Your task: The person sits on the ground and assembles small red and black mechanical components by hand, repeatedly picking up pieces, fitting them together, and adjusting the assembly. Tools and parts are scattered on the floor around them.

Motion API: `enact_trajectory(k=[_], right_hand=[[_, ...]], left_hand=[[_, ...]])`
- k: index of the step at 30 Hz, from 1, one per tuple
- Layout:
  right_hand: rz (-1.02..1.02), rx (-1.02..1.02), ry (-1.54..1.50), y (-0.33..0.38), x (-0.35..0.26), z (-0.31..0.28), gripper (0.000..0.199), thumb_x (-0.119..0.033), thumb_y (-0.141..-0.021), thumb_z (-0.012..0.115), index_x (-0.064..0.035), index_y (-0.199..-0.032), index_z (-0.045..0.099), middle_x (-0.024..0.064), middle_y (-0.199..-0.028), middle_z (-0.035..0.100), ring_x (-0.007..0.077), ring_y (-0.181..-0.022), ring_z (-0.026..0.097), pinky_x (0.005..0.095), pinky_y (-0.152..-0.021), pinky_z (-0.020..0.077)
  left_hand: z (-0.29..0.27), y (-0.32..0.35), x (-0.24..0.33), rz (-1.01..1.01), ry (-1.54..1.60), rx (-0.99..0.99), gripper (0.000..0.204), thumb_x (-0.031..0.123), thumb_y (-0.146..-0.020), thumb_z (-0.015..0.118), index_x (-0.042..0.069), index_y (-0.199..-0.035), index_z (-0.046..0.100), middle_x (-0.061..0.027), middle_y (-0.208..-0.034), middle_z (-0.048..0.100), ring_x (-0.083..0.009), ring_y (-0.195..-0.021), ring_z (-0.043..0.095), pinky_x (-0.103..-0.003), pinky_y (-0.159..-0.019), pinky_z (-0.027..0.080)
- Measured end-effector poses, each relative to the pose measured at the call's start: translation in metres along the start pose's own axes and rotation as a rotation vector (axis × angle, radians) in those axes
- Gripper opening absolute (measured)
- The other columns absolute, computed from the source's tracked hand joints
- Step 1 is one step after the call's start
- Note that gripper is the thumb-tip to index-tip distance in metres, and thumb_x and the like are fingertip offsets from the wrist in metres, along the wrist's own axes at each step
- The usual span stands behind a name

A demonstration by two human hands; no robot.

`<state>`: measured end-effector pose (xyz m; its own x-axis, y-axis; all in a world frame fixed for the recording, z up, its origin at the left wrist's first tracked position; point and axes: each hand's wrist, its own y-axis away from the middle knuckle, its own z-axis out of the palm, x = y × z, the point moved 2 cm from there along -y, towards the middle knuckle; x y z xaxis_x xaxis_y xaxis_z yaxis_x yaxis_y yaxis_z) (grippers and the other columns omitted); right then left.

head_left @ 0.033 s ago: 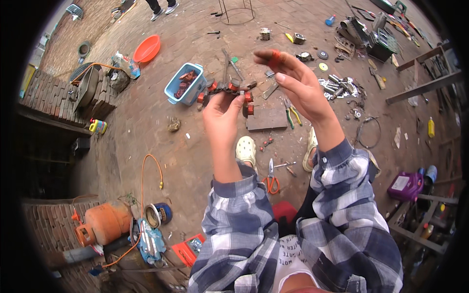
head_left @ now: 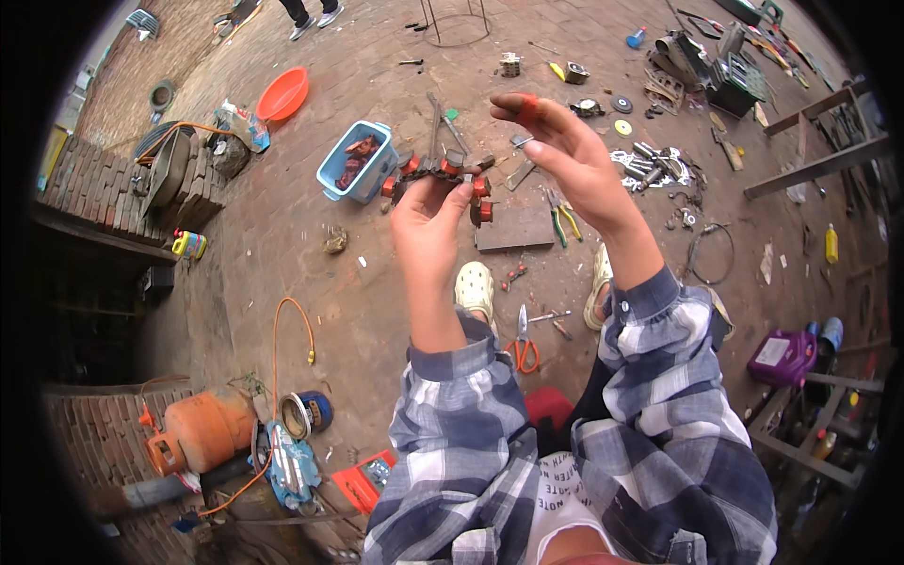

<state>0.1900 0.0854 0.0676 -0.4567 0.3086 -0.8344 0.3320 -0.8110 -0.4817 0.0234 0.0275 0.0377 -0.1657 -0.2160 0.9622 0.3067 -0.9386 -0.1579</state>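
My left hand [head_left: 428, 218] is closed around a motor stator [head_left: 435, 171], a dark core with several red coil blocks standing out from it. Its thumb presses on the near side, and the palm hides part of the core. My right hand [head_left: 574, 151] is raised to the right of the stator, thumb apart from the slightly bent fingers. Around those fingers lies a band of red, wire-like strands [head_left: 529, 110]. No strand between the hands can be made out. Beyond the stator, a long metal tool [head_left: 434, 122] lies on the ground.
A blue bin [head_left: 384, 134] with reddish scraps stands left of the stator. Pliers [head_left: 565, 218] lie beside a flat metal block [head_left: 513, 231]. Orange-handled scissors [head_left: 524, 344] lie between my feet. Metal parts [head_left: 654, 168] are heaped at right; an orange gas cylinder [head_left: 202, 428] sits lower left.
My right hand has shifted very slightly to the left. My left hand still grips the stator, which is almost unmoved.
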Motion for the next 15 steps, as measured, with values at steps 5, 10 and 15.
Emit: enact_trajectory(k=[5,10,15], right_hand=[[-0.198,-0.211,0.958,0.009,0.015,-0.002,0.022,-0.012,-0.084,0.062,-0.0032,-0.103,0.058,0.0108,-0.096,0.063,0.0252,-0.094,0.06,0.0427,-0.105,0.0324],[-0.093,-0.375,0.724,0.015,0.002,0.006,0.011,-0.014,-0.084,0.063,-0.003,-0.084,0.065,0.0061,-0.077,0.065,0.022,-0.074,0.062,0.0419,-0.101,0.0355],[0.061,-0.129,0.499,0.009,-0.001,-0.002,0.015,-0.015,-0.085,0.061,-0.0013,-0.083,0.066,0.0086,-0.077,0.066,0.0222,-0.074,0.062,0.0355,-0.08,0.0457]], left_hand=[[0.0,0.001,0.007,-0.021,0.193,0.014,0.027,0.002,-0.085,0.064,-0.003,-0.111,0.059,-0.0124,-0.103,0.066,-0.0165,-0.089,0.065,-0.029,-0.08,0.054],[-0.011,-0.004,0.004,0.107,0.018,0.177,0.02,0.003,-0.083,0.066,-0.004,-0.102,0.063,-0.0081,-0.094,0.067,-0.0123,-0.082,0.063,-0.025,-0.073,0.05],[-0.007,0.002,0.006,-0.043,-0.236,-0.081,0.016,0.004,-0.081,0.068,-0.004,-0.095,0.065,-0.0062,-0.087,0.068,-0.0087,-0.079,0.061,-0.023,-0.068,0.047]])
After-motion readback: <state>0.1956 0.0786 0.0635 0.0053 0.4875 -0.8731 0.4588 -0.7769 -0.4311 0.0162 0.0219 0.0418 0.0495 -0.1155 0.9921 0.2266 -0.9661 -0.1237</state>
